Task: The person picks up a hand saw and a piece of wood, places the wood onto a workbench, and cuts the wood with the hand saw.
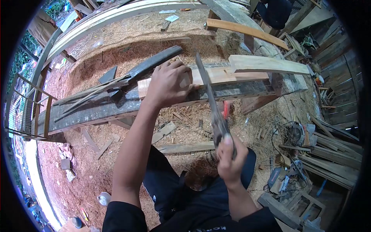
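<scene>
A pale wooden board lies on a long dark beam. My left hand presses down on the board near its left part, its fingers wrapped over a small piece that I cannot make out clearly. In my right hand is the handle of a hand saw. The blade points up and away, crossing the board just right of my left hand. A second pale board rests over the right end of the first. Beyond my left hand a dark plank lies at a slant.
Sawdust and wood scraps cover the ground. An orange-brown plank lies beyond the beam. At the right are a round power tool, cables and stacked planks. People stand or crouch at the top left and top right. A wire rack stands left.
</scene>
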A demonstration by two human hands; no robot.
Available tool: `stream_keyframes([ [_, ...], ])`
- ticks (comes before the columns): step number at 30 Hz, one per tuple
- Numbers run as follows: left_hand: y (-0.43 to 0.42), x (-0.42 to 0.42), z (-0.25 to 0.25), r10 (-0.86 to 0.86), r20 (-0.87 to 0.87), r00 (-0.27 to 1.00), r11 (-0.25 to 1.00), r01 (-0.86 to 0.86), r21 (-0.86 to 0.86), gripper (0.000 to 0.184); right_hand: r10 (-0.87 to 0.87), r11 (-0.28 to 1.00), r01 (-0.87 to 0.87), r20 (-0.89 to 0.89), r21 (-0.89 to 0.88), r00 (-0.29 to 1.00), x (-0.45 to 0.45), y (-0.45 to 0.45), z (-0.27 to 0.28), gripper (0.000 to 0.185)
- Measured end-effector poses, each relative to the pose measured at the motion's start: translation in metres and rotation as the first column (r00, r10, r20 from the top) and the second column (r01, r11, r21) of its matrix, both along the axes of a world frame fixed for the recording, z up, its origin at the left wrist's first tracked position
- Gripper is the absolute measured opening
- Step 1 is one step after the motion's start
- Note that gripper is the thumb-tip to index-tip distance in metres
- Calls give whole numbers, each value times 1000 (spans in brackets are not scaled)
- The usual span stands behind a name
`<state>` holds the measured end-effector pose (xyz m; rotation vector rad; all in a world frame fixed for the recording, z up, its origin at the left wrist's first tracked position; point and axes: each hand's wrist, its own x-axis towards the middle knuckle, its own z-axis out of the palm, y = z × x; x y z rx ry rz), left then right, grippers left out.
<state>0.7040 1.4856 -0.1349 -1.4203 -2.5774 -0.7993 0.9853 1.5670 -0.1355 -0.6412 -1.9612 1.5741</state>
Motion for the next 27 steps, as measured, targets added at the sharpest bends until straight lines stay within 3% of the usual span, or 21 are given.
stream_keyframes([
  [4, 0, -3, -3, -4, -25, 1000, 1000, 3, -16, 52, -15, 999, 14, -27, -45, 1000, 2, -3, 1, 32],
  [9, 1, -3, -3, 2, -31, 1000, 999, -1, 35, 52, -5, 998, 3, 34, 65, 999, -20, 11, -6, 33],
  [11, 1, -2, -6, -7, -33, 999, 999, 9, 46, 53, -4, 995, 5, 6, -102, 1000, 15, -5, 0, 33],
  [12, 1, -4, -5, -5, -21, 1000, 999, 6, 35, 53, -6, 995, 7, 6, -103, 1000, 11, -5, -2, 33],
  [14, 0, 0, -5, -12, 4, 1000, 1000, 12, 14, 52, -46, 999, 47, -56, 15, 997, 5, -6, -7, 32],
  [19, 0, -1, 0, 10, 2, 1000, 1000, -10, 0, 50, 7, 999, -9, 53, 40, 999, -23, 10, -4, 32],
  [22, 1, -3, -1, -4, 16, 1000, 1000, 4, 0, 51, -9, 989, 7, -12, -149, 1000, 31, -10, -9, 28],
  [24, 1, -2, -5, -11, 16, 1000, 1000, 11, 1, 52, -20, 999, 21, 5, -38, 1000, 16, -6, -2, 25],
  [26, 2, -2, -8, 12, -33, 999, 999, -11, 42, 48, 54, 993, -48, 52, -111, 997, -20, 15, 2, 24],
  [27, 2, -3, -9, 3, -25, 1000, 999, -2, 44, 48, -47, 992, 48, 10, -115, 999, -37, 12, -7, 28],
])
